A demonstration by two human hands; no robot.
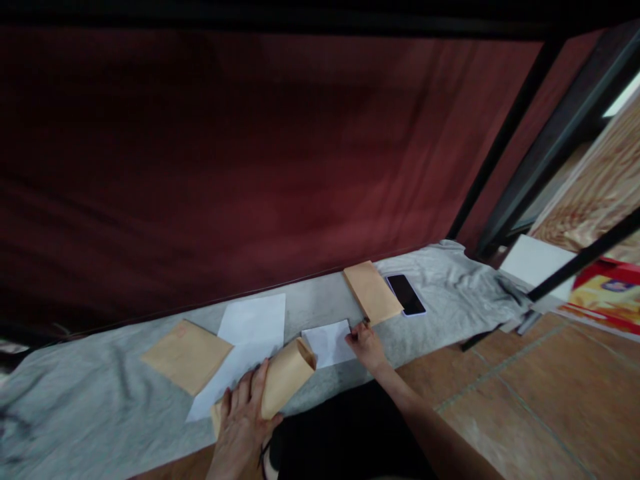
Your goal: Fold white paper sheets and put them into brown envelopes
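Note:
A brown paper envelope [286,379] lies under my left hand [246,407], its mouth gaping toward the right. The fingers rest over the envelope and the thumb presses its near edge, so this hand grips it. My right hand [367,345] is closed in a pinch on the right edge of a folded white sheet of paper [327,341]. The sheet's left end is at the envelope's mouth; I cannot tell how far inside it reaches. Several brown envelopes [373,292] appear stacked just beyond my right hand.
A grey cloth [100,387] covers the narrow bench. On it lie another brown envelope [187,355], large white paper [253,330] and a phone [406,295]. A dark red panel [280,167] rises behind. At right are a black metal post [505,143] and a red-yellow box [607,297].

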